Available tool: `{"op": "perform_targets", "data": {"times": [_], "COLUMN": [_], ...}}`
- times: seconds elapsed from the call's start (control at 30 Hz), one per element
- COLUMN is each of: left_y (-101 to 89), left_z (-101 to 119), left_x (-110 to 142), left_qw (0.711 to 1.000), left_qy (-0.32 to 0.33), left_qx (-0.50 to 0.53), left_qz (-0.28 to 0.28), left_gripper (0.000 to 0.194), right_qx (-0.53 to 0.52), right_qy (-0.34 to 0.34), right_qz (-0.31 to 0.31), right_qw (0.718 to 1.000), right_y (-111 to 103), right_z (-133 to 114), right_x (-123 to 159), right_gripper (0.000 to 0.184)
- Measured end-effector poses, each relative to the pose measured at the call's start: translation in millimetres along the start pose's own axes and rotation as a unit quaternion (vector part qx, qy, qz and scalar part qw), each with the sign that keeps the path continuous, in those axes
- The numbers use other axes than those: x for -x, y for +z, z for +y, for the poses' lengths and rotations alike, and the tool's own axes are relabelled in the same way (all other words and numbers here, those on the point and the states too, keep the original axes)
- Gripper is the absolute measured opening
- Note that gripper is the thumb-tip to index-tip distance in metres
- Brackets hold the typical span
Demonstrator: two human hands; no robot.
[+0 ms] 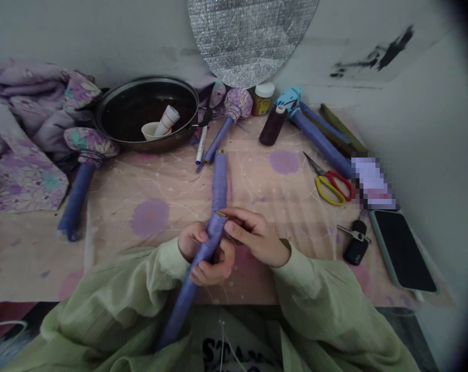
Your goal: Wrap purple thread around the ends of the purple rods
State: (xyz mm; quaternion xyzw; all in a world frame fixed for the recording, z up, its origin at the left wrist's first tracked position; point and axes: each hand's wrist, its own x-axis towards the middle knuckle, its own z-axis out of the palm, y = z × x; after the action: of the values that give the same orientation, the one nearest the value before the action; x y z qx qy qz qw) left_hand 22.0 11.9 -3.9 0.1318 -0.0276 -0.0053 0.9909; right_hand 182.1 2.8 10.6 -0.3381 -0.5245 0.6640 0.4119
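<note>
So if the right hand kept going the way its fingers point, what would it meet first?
Most likely the blue wrapped rod, just ahead of the right hand, though depth is hard to judge here.

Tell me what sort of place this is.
Most likely a home craft corner rather than a proper workshop: a spool of dark thread and red-and-yellow scissors lie on a floral-covered table, beside a black pan and a heap of floral fabric.

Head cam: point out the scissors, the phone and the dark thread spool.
Scissors (324,195): head view, on the yellow handle loop.
Phone (402,251): head view, on the black screen.
Dark thread spool (273,125): head view, on the thread-wound body.
</note>
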Motion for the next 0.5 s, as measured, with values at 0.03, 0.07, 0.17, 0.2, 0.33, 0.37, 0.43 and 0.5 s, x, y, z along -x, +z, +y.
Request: {"op": "perform_targets", "data": {"times": [0.03,0.07,0.17,0.2,0.33,0.37,0.43,0.5], "left_y": [0.6,1.3,4.8,6.3,14.5,16.8,21.3,24.9], "left_z": [0.8,1.2,0.3,-0.8,-5.1,-5.4,-4.8,-3.6], "left_x": [0.4,0.7,0.3,-0.5,-5.5,-6.7,-8.1,-8.8], "left_qw": [1.000,0.999,0.998,0.999,0.994,0.987,0.963,0.925], "left_qy": [-0.010,-0.021,-0.040,-0.037,0.028,0.052,0.111,0.179], "left_qx": [0.008,0.014,0.020,0.018,-0.024,-0.051,-0.118,-0.183], "left_qz": [-0.013,-0.026,-0.046,-0.035,0.107,0.145,0.215,0.282], "left_gripper": [0.048,0.049,0.052,0.052,0.046,0.044,0.039,0.036], "right_qx": [-0.008,-0.016,-0.029,-0.028,0.015,0.030,0.055,0.066], "right_qy": [-0.002,-0.004,-0.004,-0.008,-0.043,-0.049,-0.055,-0.058], "right_qz": [-0.018,-0.034,-0.057,-0.053,0.018,0.041,0.082,0.113], "right_qw": [1.000,0.999,0.998,0.998,0.999,0.997,0.994,0.990], "right_y": [-0.2,-0.3,-0.2,-0.2,-2.1,-3.0,-5.2,-7.3], "right_z": [0.4,0.7,1.8,2.1,2.3,2.0,1.5,1.1], "right_x": [0.3,0.6,2.2,2.7,3.7,3.5,2.6,1.2], "right_gripper": [0.031,0.031,0.032,0.033,0.037,0.038,0.041,0.040]}}
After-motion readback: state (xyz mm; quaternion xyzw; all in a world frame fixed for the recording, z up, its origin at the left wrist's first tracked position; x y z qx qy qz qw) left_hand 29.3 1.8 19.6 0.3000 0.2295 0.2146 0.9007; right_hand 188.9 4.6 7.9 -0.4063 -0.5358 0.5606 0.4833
